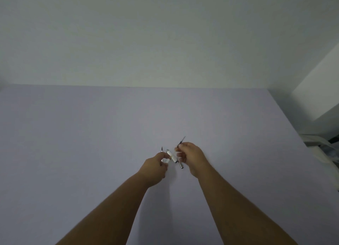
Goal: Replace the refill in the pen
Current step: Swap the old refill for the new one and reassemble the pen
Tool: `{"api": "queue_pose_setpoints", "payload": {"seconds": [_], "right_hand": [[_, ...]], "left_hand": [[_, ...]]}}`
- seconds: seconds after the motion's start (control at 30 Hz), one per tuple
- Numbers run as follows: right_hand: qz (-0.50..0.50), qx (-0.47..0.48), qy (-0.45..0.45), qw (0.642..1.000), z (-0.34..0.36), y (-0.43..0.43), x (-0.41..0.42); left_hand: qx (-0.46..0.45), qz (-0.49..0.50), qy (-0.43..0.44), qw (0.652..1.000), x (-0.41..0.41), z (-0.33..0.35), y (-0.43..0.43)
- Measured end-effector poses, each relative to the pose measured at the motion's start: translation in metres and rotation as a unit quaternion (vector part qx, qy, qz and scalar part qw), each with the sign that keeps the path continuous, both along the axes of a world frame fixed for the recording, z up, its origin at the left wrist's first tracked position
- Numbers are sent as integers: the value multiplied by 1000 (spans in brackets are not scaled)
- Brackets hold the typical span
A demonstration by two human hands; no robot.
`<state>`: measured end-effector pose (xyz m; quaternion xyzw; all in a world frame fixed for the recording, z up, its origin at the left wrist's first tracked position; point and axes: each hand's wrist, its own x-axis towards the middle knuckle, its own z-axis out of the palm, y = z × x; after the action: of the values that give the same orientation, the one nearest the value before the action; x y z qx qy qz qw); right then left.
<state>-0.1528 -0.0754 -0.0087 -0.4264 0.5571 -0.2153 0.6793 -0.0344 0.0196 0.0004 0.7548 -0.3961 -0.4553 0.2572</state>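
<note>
Meanwhile, Both Hands Held Pen Parts Above the Table

We saw the pen taken apart and lifted over the pale lilac table (91, 134). Our landmark was the white pen barrel (172, 156), a short tube with a yellowish band and a dark open end, lying slantwise between the two hands. Just left of it, our left hand (156, 167) had its fingers closed on the barrel's near end, and a thin dark-tipped refill (162, 149) stood up from that same fist. Just right of the barrel, our right hand (192, 158) pinched a second thin refill (180, 144), whose needle point rose past the knuckles while a dark metal end showed below the fingers. Motion blur smeared the small parts. We could not tell whether the right fingertips touched the barrel, nor which refill was the new one.
</note>
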Motion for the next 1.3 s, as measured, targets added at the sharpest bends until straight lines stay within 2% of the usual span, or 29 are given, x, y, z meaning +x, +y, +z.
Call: {"api": "queue_pose_setpoints", "payload": {"seconds": [0.07, 0.1, 0.13, 0.2, 0.23, 0.27, 0.4, 0.63, 0.73, 0.8, 0.93, 1.03, 1.2, 1.3], "right_hand": [[-71, 10, 13, 997, -2, -9, -3], [-69, -16, 62, 996, -5, -12, -7], [-22, -67, 143, 987, -8, -13, -12], [108, -160, 326, 925, -15, -8, -20], [144, -184, 373, 898, -19, -4, -23], [157, -189, 391, 887, -24, -1, -24], [165, -191, 409, 877, -35, 0, -21], [150, -207, 424, 869, -33, 3, -16], [150, -260, 383, 874, -19, 8, 1], [186, -269, 360, 874, -10, 13, 17], [294, -285, 407, 816, -9, 29, 44], [318, -299, 439, 785, -18, 41, 55], [294, -250, 439, 811, -20, 49, 56], [212, -215, 376, 876, -15, 48, 56]], "left_hand": [[5, -1, -7, 1000, 3, -4, 2], [6, 4, -8, 1000, 5, -5, 4], [8, 11, -10, 1000, 6, -7, 5], [13, 18, -25, 999, 9, -8, 7], [16, 18, -36, 999, 10, -9, 8], [19, 18, -47, 999, 12, -9, 8], [15, 20, -83, 996, 14, -9, 10], [-5, 65, -92, 994, 19, -9, 11], [-13, 82, -115, 990, 25, -6, 11], [-16, 98, -124, 987, 29, -5, 12], [-16, 108, -129, 986, 31, -8, 18], [-17, 118, -135, 984, 37, -11, 24], [-8, 118, -130, 984, 41, -13, 32], [-4, 105, -126, 986, 40, -13, 33]]}}
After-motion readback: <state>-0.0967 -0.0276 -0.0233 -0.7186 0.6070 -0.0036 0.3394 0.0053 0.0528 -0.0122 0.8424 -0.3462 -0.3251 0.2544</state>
